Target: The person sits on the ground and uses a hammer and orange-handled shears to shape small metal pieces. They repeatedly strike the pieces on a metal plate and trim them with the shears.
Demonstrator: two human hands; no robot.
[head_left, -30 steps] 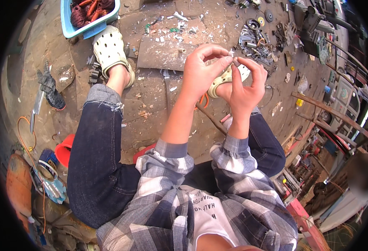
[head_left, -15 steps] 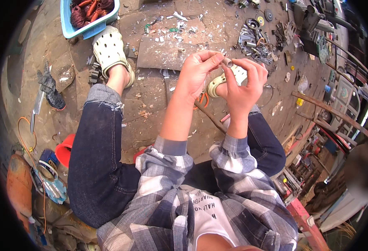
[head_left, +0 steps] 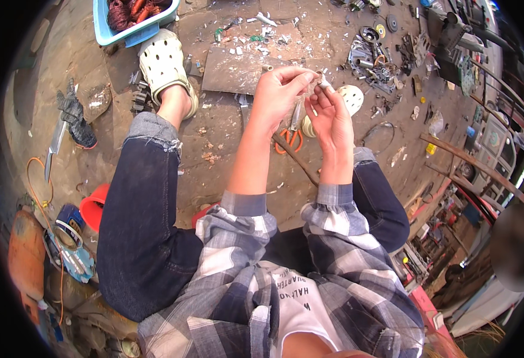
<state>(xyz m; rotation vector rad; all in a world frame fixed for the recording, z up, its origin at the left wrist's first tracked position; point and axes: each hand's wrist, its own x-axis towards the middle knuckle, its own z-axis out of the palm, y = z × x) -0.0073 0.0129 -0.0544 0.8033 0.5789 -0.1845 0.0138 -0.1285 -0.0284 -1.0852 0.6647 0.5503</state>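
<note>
In front of me, above my right shoe, both hands meet fingertip to fingertip around a small greyish tube point(head_left: 324, 84). My left hand point(head_left: 276, 98) pinches at its far end with thumb and forefinger. My right hand point(head_left: 332, 122) has its palm turned up toward me, and its fingertips close on the tube's near side. What exactly sits between the left fingertips is too small to make out. Below the hands, orange-handled scissors point(head_left: 288, 141) lie on the ground beside a wooden stick point(head_left: 298, 160).
A scuffed board point(head_left: 232, 71) lies ahead, with white scraps beyond it. A blue basin point(head_left: 132, 37) holds dark red bundles. At left are a knife point(head_left: 55, 143), a grey glove point(head_left: 74, 116) and a red bucket point(head_left: 92, 206). Metal parts point(head_left: 366, 59) are heaped at far right.
My right hand has turned its palm up and its fingers have folded in. The tube has tilted, so its open end no longer faces me. The scissors show more fully.
</note>
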